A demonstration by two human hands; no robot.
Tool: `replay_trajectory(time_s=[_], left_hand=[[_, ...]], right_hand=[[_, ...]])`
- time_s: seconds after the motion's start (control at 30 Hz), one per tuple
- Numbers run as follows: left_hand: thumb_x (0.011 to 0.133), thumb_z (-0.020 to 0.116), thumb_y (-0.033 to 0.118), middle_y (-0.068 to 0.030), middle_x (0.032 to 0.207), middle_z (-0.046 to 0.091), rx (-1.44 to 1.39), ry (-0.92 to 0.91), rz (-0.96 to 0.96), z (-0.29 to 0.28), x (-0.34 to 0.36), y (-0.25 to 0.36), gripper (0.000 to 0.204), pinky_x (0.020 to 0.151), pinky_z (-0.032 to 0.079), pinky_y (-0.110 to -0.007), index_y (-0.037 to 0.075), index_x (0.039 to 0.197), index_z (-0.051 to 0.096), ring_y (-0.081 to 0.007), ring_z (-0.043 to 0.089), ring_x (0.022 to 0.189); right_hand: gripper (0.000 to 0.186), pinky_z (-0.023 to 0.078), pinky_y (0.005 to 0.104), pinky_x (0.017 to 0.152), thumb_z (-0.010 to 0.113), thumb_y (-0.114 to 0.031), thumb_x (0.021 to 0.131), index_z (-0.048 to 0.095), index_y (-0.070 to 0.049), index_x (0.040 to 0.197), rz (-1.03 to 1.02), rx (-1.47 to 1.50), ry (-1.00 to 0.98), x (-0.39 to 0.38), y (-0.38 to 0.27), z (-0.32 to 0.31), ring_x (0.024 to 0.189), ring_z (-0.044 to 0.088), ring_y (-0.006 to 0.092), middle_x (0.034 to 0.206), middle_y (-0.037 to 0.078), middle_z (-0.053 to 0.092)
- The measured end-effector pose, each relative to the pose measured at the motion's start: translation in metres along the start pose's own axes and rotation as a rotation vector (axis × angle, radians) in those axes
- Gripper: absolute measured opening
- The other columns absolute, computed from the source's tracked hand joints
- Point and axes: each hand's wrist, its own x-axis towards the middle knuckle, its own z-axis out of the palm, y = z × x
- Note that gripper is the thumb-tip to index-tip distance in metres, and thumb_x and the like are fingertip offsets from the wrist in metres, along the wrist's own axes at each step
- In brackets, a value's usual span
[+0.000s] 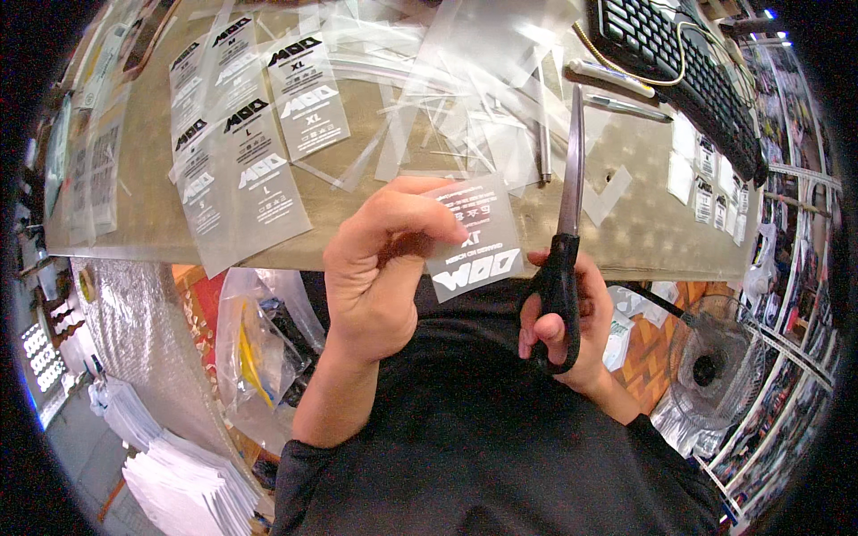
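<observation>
Your two hands are raised in front of your chest at the near edge of the desk point(643, 241). Your left hand point(380, 277) pinches one clear film label point(478, 237) between thumb and fingers; it is a small see-through rectangle with white printing, held upside down to you and tilted, just left of the scissors. Your right hand point(572, 326) is closed through the black handles of one pair of scissors point(565, 250), whose blades are together and point straight up, away from you. On the desk, to the upper left, lie two uncut strips of clear film point(246, 152), each carrying several white printed labels in a row. A loose heap of clear offcuts point(465, 80) covers the middle. One black keyboard point(679, 62) sits at the upper right, and small cut labels point(710, 183) lie below it. Under the desk on your left, one clear plastic bag point(255, 344) holds dark and yellow items that you cannot make out. A stack of white sheets point(183, 478) lies at lower left, and one floor fan point(710, 366) stands at right.
</observation>
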Motion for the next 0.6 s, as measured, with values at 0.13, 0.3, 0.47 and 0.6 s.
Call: replay_trajectory(time_s=[0.13,0.3,0.47,0.6], left_hand=[[0.069,0.037,-0.012,-0.0125,0.099,0.055,-0.027,0.026,-0.101,0.001,-0.001,0.004,0.027,0.078,0.04,-0.022,-0.002,0.087,0.055,-0.0137,0.053,0.087],[0.074,0.055,-0.007,-0.008,0.094,0.054,0.052,0.09,-0.101,0.013,0.001,0.012,0.028,0.076,0.043,-0.023,-0.002,0.1,0.048,-0.0115,0.053,0.085],[0.074,0.061,-0.01,-0.0072,0.097,0.052,0.212,0.157,-0.078,0.022,0.002,0.012,0.034,0.073,0.047,-0.022,-0.003,0.104,0.046,-0.0109,0.056,0.085],[0.072,0.062,-0.011,-0.0079,0.098,0.053,0.218,0.182,-0.104,0.027,0.002,0.016,0.036,0.076,0.046,-0.023,-0.003,0.105,0.047,-0.0115,0.055,0.086]], right_hand=[[0.061,0.04,0.0201,0.043,0.074,-0.026,0.074,0.041,0.002,0.118,-0.019,-0.009,-0.056,-0.001,-0.001,-0.005,0.05,0.053,0.009,0.064,0.004,0.055],[0.066,0.039,0.02,0.045,0.074,-0.033,0.072,0.041,0.003,0.116,-0.002,0.021,-0.098,-0.009,0.013,-0.006,0.05,0.051,0.0085,0.064,0.004,0.055],[0.073,0.039,0.0208,0.048,0.071,-0.046,0.071,0.041,0.004,0.114,0.007,0.015,-0.19,-0.015,0.021,-0.004,0.052,0.051,0.0091,0.062,0.003,0.053],[0.073,0.038,0.0212,0.047,0.07,-0.047,0.071,0.041,0.003,0.114,-0.026,-0.08,-0.235,-0.013,0.022,-0.002,0.052,0.051,0.0088,0.06,0.003,0.052]])
